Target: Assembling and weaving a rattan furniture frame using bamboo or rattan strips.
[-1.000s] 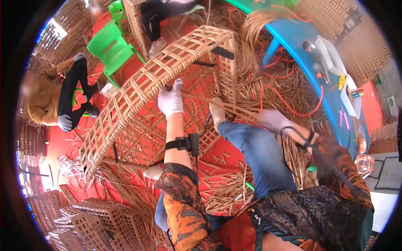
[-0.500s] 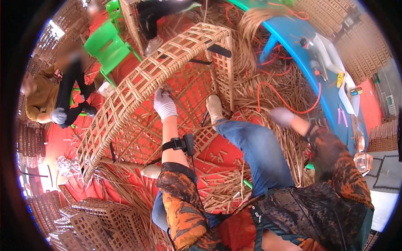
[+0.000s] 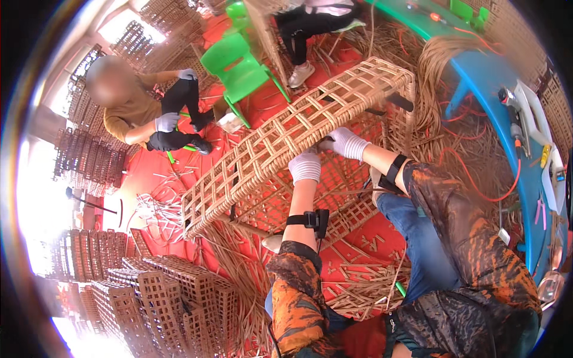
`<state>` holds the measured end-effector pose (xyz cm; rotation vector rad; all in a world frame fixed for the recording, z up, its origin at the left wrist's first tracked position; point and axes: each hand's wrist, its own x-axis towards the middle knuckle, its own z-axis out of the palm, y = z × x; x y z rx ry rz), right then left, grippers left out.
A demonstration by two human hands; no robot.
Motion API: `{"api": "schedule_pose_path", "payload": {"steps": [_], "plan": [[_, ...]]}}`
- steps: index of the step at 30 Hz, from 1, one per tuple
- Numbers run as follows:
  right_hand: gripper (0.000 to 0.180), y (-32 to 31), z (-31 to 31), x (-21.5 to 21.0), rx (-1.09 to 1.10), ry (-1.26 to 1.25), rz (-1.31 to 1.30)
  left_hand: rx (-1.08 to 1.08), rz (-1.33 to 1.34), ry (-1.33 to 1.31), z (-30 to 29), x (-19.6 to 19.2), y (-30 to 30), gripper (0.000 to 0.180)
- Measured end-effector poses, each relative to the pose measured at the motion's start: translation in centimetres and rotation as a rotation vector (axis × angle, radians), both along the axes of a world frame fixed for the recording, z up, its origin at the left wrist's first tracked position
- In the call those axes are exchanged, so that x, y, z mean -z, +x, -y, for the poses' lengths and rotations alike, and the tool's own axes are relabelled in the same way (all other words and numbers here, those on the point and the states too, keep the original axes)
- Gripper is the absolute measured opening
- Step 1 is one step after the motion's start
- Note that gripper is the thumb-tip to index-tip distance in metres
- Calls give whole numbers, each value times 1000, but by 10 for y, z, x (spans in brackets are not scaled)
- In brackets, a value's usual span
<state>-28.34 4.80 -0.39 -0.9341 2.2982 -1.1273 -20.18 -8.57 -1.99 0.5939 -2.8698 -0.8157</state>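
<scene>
Wicker stacks (image 3: 167,304) fill my lower left, and a seated person (image 3: 140,110) sits beyond on the red floor (image 3: 149,173). My left hand (image 3: 305,166), in a white glove, presses closed against the underside of the long woven rattan panel (image 3: 280,137), which slants across the middle. My right hand (image 3: 346,143) grips its lower edge just beside. A blue bench (image 3: 513,143) curves at right.

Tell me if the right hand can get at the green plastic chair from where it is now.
Probably not: the right hand rests at the woven rattan panel, which lies between it and the green plastic chair.
</scene>
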Motion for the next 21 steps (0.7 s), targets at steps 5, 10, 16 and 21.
{"api": "schedule_pose_path", "payload": {"steps": [5,10,16,21], "plan": [[40,2,12,-2,33,-22,19,-121,-38,76,10,7,9,28],[45,-27,17,49,19,-223,-106,-445,-149,189,-4,6,5,24],[37,-34,19,25,-162,-27,22,-499,94,134,-7,-6,-7,36],[28,-25,1,6,-139,383,-606,-467,189,270,-38,-50,-2,32]]}}
